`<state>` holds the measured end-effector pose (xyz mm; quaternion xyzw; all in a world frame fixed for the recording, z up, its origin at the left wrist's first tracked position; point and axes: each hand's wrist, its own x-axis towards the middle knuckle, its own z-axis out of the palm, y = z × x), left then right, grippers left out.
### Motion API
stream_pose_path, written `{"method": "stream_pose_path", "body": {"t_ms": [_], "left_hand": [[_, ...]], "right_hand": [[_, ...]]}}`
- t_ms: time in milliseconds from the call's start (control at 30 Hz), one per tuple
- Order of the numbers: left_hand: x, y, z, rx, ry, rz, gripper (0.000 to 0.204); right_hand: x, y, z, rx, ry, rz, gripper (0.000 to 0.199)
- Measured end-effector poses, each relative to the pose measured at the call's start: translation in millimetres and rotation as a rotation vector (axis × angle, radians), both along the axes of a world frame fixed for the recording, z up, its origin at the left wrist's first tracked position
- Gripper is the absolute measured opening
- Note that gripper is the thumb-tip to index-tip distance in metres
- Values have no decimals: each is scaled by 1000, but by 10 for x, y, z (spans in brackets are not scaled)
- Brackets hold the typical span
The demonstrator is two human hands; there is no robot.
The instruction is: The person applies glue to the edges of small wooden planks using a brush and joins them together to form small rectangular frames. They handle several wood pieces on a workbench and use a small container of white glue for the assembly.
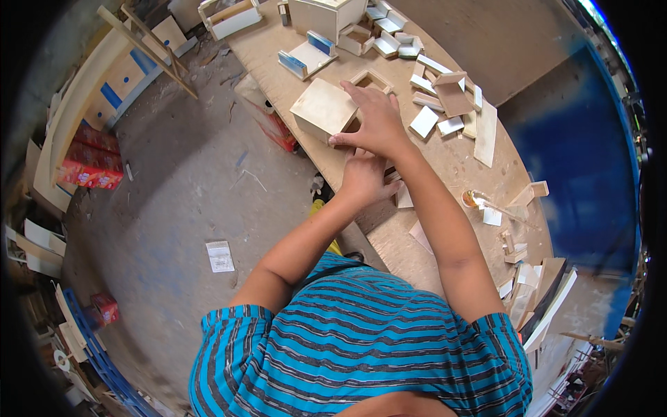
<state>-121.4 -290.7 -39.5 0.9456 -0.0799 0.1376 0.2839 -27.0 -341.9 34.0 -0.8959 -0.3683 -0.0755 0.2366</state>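
Right grip (379, 125) clasps the box (322, 104), upper centre; left grip (365, 182), hold hidden, should brace it squarely.

A box (321, 110) is by the left edge of the table (455, 165). Behind it stands another box (316, 19). Loose pieces (455, 99) lie to its right. Left of the table, a card (220, 257) lies on the floor (174, 198).

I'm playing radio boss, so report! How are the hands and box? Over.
Right hand: at right side of wooden box. Left hand: nearer the body, grip hidden. Small open frame: just beyond right hand.
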Motion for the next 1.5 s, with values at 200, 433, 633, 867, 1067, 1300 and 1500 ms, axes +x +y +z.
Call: {"method": "stream_pose_path", "body": {"t_ms": [200,433,633,867,1067,1300,1500], "left_hand": [[13,11,21,-1,-43,-28,67],[35,21,9,-15,-68,-49,58],[33,2,47,-28,-147,-37,54],[-10,-4,34,5,11,-7,65],[-2,-32,86,69,48,41,83],[36,32,56,80,123,-81,87],[36,-44,-20,-8,-151,23,62]], "right_hand": [[-43,37,21,-61,63,-36,110],[-59,86,-29,-53,62,-29,112],[-53,78,-36,-16,64,-30,114],[-14,-27,-21,66,-5,-77,99],[269,-249,17,292,390,-102,75],[-42,98,-24,27,20,-32,103],[-94,228,-3,-36,118,-62,105]]}}
